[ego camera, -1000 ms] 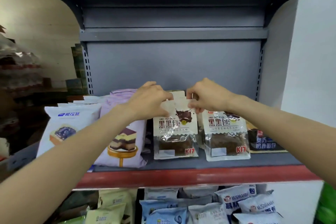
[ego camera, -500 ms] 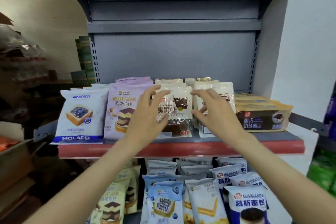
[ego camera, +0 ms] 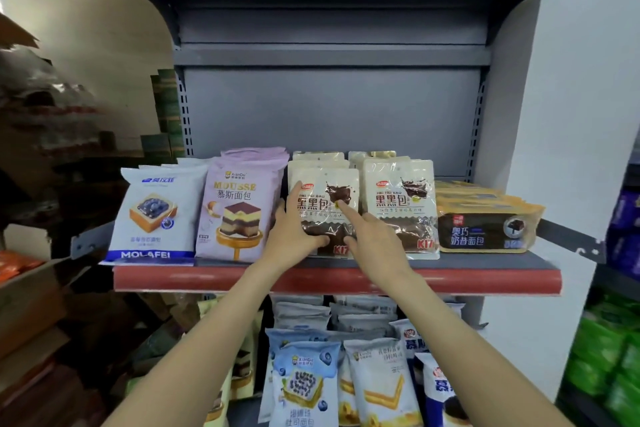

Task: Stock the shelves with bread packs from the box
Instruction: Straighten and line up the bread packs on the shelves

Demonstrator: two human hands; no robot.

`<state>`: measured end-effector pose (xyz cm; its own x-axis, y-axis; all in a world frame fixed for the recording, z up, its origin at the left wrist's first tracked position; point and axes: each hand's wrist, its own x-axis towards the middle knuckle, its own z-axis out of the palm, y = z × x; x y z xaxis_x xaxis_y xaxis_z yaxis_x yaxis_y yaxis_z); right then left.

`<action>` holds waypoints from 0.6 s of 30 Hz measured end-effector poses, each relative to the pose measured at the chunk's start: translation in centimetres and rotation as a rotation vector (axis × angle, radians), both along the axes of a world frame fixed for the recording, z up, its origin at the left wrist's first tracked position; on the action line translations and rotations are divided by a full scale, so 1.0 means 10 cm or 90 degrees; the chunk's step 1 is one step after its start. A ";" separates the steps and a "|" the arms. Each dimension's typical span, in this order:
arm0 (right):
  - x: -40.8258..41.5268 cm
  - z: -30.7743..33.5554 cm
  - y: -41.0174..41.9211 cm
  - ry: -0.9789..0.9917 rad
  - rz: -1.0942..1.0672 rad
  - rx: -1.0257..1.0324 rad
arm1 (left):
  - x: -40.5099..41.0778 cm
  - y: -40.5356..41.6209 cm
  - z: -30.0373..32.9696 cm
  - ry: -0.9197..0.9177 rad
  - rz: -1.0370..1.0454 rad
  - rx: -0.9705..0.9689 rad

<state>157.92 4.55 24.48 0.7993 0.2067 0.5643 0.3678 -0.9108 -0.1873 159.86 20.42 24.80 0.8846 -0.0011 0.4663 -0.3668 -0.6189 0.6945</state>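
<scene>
A cream chocolate bread pack [ego camera: 323,191] stands upright at the front of a row on the red-edged shelf [ego camera: 336,279]. My left hand [ego camera: 294,236] rests on its left and lower part, fingers spread and thumb across the bottom. My right hand [ego camera: 372,241] touches its face with a straight index finger. A second row of the same packs [ego camera: 398,204] stands just to the right.
Left of these stand a purple mousse pack [ego camera: 239,208] and a white blueberry toast pack [ego camera: 157,215]. Flat orange-brown packs [ego camera: 485,225] lie at the right. More bread packs [ego camera: 308,385] fill the lower shelf. A cardboard box [ego camera: 27,295] sits at the far left.
My hands came down from pinching the pack tops to lying flat on the front pack. The view pulled back and down, and the lower shelf now shows.
</scene>
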 end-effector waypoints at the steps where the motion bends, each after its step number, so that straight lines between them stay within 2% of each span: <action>1: 0.00 -0.01 0.00 -0.002 -0.006 -0.002 | 0.03 -0.01 0.00 0.000 -0.013 -0.025; 9: 0.05 -0.05 -0.02 0.009 -0.008 0.022 | 0.08 -0.01 -0.02 -0.011 -0.079 -0.033; 18: 0.07 -0.05 -0.01 0.001 -0.011 0.007 | 0.04 0.00 -0.07 -0.061 -0.052 -0.002</action>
<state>158.60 4.43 23.96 0.8038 0.1870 0.5647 0.3522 -0.9147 -0.1984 160.28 20.45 24.06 0.8332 -0.0696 0.5486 -0.4802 -0.5829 0.6554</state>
